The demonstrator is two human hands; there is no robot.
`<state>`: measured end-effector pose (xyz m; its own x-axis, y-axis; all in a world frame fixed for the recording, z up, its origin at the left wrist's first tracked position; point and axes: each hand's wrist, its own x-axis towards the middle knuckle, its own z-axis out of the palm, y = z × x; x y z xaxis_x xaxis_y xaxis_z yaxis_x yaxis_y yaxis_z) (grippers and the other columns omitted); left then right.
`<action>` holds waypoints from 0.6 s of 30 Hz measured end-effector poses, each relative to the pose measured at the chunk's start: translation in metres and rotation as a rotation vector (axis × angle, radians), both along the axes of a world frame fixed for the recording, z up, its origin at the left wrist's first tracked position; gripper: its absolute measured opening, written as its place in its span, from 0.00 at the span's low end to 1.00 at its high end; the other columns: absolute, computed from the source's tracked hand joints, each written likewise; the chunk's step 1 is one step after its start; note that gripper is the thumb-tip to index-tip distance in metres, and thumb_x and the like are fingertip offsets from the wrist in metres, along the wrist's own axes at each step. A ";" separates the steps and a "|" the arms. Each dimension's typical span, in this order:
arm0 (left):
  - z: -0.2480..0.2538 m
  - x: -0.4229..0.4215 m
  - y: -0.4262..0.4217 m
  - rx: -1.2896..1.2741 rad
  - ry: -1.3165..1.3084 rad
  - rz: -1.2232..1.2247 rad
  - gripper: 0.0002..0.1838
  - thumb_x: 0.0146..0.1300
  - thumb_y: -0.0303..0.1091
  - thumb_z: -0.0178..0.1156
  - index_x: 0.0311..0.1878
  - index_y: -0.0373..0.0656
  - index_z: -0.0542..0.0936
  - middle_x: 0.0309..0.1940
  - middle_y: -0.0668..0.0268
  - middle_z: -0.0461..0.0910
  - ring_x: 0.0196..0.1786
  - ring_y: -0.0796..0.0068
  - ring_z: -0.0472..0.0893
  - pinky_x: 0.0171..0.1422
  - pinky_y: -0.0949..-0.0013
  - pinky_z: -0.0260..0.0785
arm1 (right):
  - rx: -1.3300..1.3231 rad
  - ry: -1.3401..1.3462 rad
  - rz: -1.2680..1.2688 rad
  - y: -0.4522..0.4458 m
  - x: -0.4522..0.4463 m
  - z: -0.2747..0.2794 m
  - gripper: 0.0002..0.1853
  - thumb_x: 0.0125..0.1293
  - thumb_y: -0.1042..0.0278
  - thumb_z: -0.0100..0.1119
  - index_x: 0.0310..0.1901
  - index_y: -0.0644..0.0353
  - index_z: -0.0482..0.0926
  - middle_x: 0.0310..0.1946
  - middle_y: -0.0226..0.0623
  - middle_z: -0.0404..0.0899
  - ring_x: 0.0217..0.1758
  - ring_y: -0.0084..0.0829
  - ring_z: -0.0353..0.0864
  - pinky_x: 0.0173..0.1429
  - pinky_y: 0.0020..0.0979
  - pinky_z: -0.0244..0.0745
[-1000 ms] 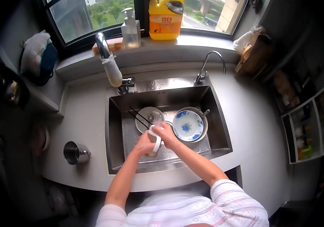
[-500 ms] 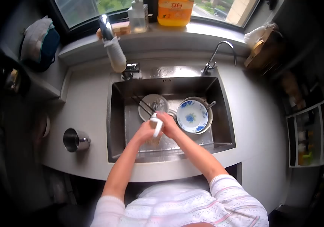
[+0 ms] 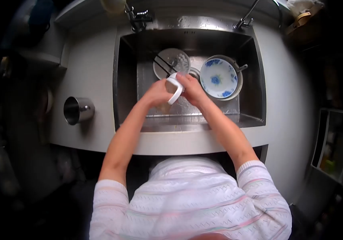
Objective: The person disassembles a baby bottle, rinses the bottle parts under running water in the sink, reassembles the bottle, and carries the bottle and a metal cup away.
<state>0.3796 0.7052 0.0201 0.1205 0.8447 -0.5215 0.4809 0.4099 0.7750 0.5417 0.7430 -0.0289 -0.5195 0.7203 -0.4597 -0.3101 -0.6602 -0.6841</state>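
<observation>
A white mug (image 3: 176, 94) is held over the sink, its handle turned down toward me. My left hand (image 3: 158, 93) grips it from the left; my right hand (image 3: 193, 90) is wrapped round its right side, the thumb on top. Most fingertips are hidden behind the mug. Just beyond the hands sits a pale bowl (image 3: 160, 73) with dark chopsticks (image 3: 164, 64) and some whitish foam or bits inside. To the right of my right hand, a white bowl with blue flowers (image 3: 218, 80) rests in a larger bowl (image 3: 238, 89), with a spoon handle (image 3: 242, 68) sticking out.
The steel sink (image 3: 127, 96) has wet walls and floor. A metal cup (image 3: 85, 110) stands on the counter to the left. Two taps rise behind the sink, one with a black-and-chrome base (image 3: 138, 25), the other slim (image 3: 243, 24).
My view has tilted down, so the window and bottles have left the frame and the sink sits higher. Both hands still hold the mug, whose handle now shows more clearly.
</observation>
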 end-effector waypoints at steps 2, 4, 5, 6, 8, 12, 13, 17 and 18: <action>-0.007 0.007 0.012 0.018 0.477 -0.198 0.36 0.36 0.49 0.69 0.50 0.37 0.77 0.44 0.50 0.81 0.49 0.54 0.81 0.55 0.59 0.72 | -0.068 -0.147 -0.034 0.005 -0.013 -0.022 0.20 0.63 0.57 0.61 0.46 0.67 0.77 0.38 0.38 0.80 0.39 0.28 0.80 0.41 0.32 0.78; 0.006 0.009 0.019 0.060 0.574 -0.288 0.35 0.35 0.51 0.69 0.48 0.39 0.78 0.43 0.49 0.81 0.48 0.52 0.81 0.53 0.58 0.72 | -0.087 -0.088 -0.111 -0.002 -0.010 -0.026 0.19 0.64 0.55 0.60 0.41 0.67 0.79 0.34 0.36 0.81 0.33 0.27 0.81 0.35 0.30 0.78; 0.018 0.013 0.016 0.074 0.613 -0.333 0.35 0.34 0.53 0.68 0.47 0.40 0.78 0.42 0.49 0.81 0.48 0.51 0.81 0.52 0.57 0.72 | -0.084 -0.092 -0.085 -0.001 -0.003 -0.027 0.19 0.64 0.55 0.60 0.41 0.67 0.79 0.34 0.36 0.81 0.32 0.27 0.81 0.35 0.30 0.77; 0.023 0.014 0.019 0.068 0.640 -0.384 0.33 0.35 0.53 0.69 0.44 0.39 0.78 0.42 0.49 0.81 0.48 0.51 0.80 0.52 0.57 0.72 | -0.076 -0.093 -0.055 0.001 -0.001 -0.029 0.19 0.64 0.55 0.60 0.41 0.67 0.79 0.34 0.36 0.81 0.32 0.27 0.81 0.34 0.29 0.77; 0.024 0.016 0.032 0.008 0.652 -0.461 0.34 0.35 0.49 0.69 0.46 0.37 0.78 0.40 0.50 0.82 0.46 0.55 0.82 0.50 0.60 0.73 | -0.104 -0.071 -0.152 -0.001 -0.005 -0.026 0.19 0.64 0.52 0.60 0.42 0.63 0.79 0.35 0.35 0.81 0.34 0.26 0.81 0.37 0.30 0.77; 0.020 -0.007 0.043 -0.244 -0.179 -0.248 0.25 0.41 0.34 0.68 0.47 0.38 0.79 0.36 0.65 0.81 0.35 0.78 0.80 0.41 0.73 0.72 | 0.038 0.061 -0.112 0.005 0.019 0.003 0.19 0.63 0.53 0.62 0.46 0.61 0.77 0.39 0.34 0.80 0.41 0.26 0.79 0.46 0.32 0.76; 0.018 -0.012 0.040 -0.298 -0.338 -0.203 0.25 0.42 0.33 0.68 0.47 0.37 0.79 0.36 0.66 0.81 0.35 0.79 0.79 0.39 0.74 0.71 | 0.075 0.120 -0.139 0.010 0.023 0.004 0.19 0.63 0.54 0.62 0.47 0.60 0.76 0.41 0.34 0.80 0.42 0.27 0.79 0.46 0.32 0.75; 0.020 -0.006 0.035 -0.297 -0.593 -0.098 0.27 0.38 0.40 0.70 0.44 0.36 0.80 0.33 0.65 0.81 0.33 0.78 0.78 0.36 0.72 0.70 | 0.020 0.251 -0.146 0.023 0.036 0.019 0.17 0.64 0.56 0.60 0.48 0.57 0.75 0.43 0.34 0.79 0.44 0.30 0.79 0.46 0.37 0.76; 0.022 -0.002 0.037 -0.306 -0.406 -0.178 0.26 0.39 0.39 0.69 0.45 0.36 0.80 0.33 0.65 0.80 0.32 0.79 0.78 0.36 0.73 0.70 | -0.043 0.228 -0.121 0.024 0.038 0.014 0.17 0.63 0.56 0.60 0.49 0.57 0.75 0.43 0.34 0.79 0.44 0.30 0.79 0.46 0.39 0.76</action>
